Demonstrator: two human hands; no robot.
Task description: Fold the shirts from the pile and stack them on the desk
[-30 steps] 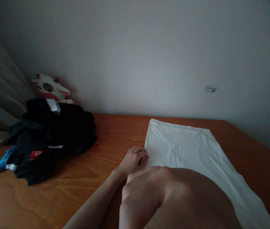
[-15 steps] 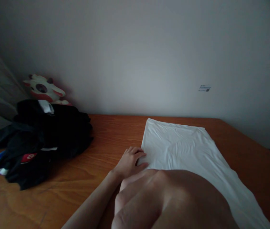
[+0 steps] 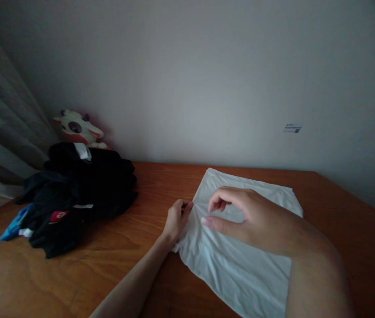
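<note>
A thin white cloth (image 3: 227, 265) lies creased on the wooden table; whether it is a garment I cannot tell. My left hand (image 3: 177, 221) pinches its left edge, and folds run out from that grip. Over the middle of the cloth is my right hand (image 3: 240, 212), its thumb apart from the curled fingers and nothing between them. My right forearm hides part of the cloth's right side.
To the left, a heap of black clothes (image 3: 104, 185) with a red label sits on the table (image 3: 114, 247). Behind it a cow-like toy (image 3: 78, 128) leans near the pale wall (image 3: 187, 88). A curtain (image 3: 5, 128) hangs at far left.
My left hand has closed on the cloth's edge, bunching it. My right hand has moved forward from close to the camera to above the cloth. The near part of the cloth has shifted left.
</note>
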